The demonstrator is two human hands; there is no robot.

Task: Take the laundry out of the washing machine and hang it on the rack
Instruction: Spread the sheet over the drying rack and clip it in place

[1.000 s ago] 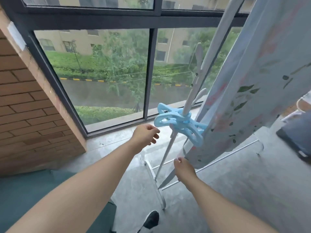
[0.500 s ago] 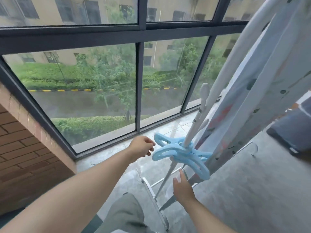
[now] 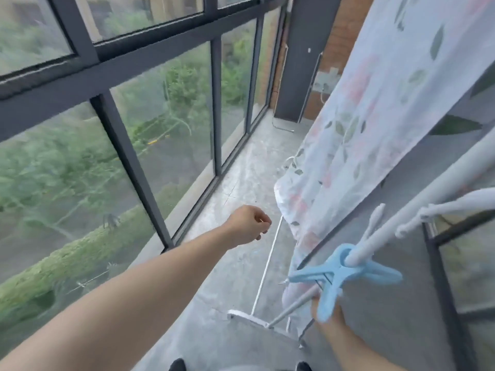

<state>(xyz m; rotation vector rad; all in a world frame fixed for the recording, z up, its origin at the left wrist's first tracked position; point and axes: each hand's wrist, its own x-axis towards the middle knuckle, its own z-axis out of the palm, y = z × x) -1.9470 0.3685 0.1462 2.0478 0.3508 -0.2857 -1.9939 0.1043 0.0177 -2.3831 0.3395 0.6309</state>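
Your left hand (image 3: 249, 226) is held out over the floor, fingers loosely curled, with nothing seen in them. Your right hand (image 3: 336, 321) is largely hidden behind the blue clips (image 3: 340, 274) clamped on the white rack pole (image 3: 396, 231); its grip cannot be told. The floral sheet (image 3: 361, 124) hangs just beside that pole, its top cut off by the frame edge
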